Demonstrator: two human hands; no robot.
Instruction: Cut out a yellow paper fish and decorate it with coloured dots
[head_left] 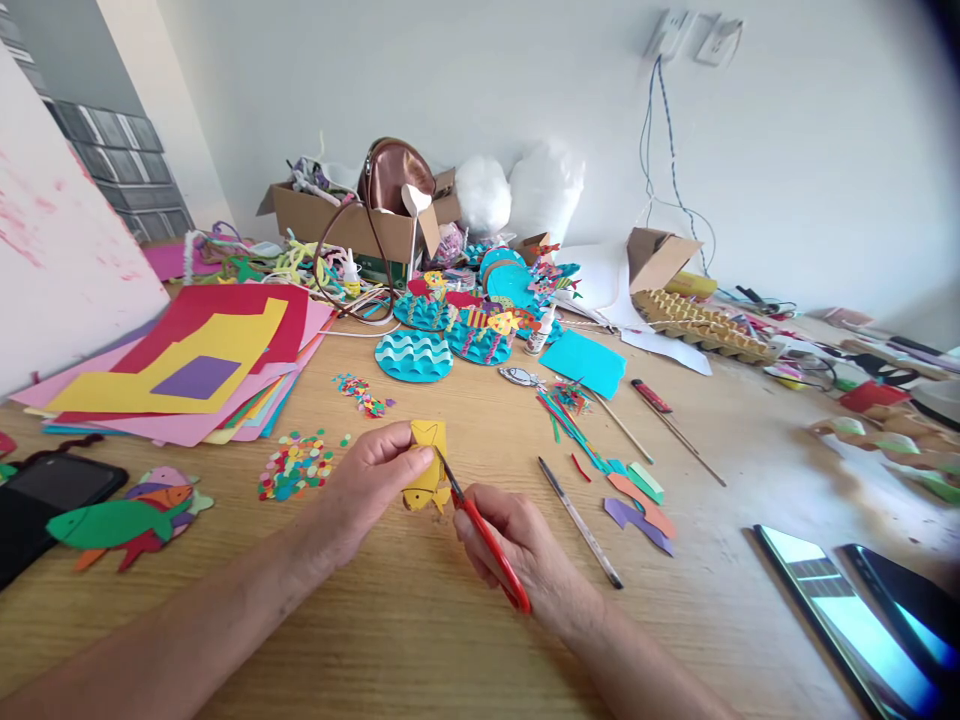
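Between thumb and fingers, my left hand (375,470) pinches a piece of yellow craft foam or paper (429,432) with a fish outline drawn on it. Its lower end shows a cut fish head with an eye and a fin. My right hand (506,535) is closed round the red handles of a pair of scissors (491,550). The blades point up and left and meet the right edge of the yellow piece, close to my left thumb. Whether the blades are parted is hard to make out. A pen (581,522) lies right of my right hand.
Left are coloured sheets (247,330), round confetti (295,465), cut-out fish (112,522) and a black phone (56,495). Blue wave-decorated discs (414,357), a glue bottle (541,330) and a blue sheet (585,362) stand or lie ahead. Right are foam scraps (641,505), a cutter (651,396) and phones (817,610).
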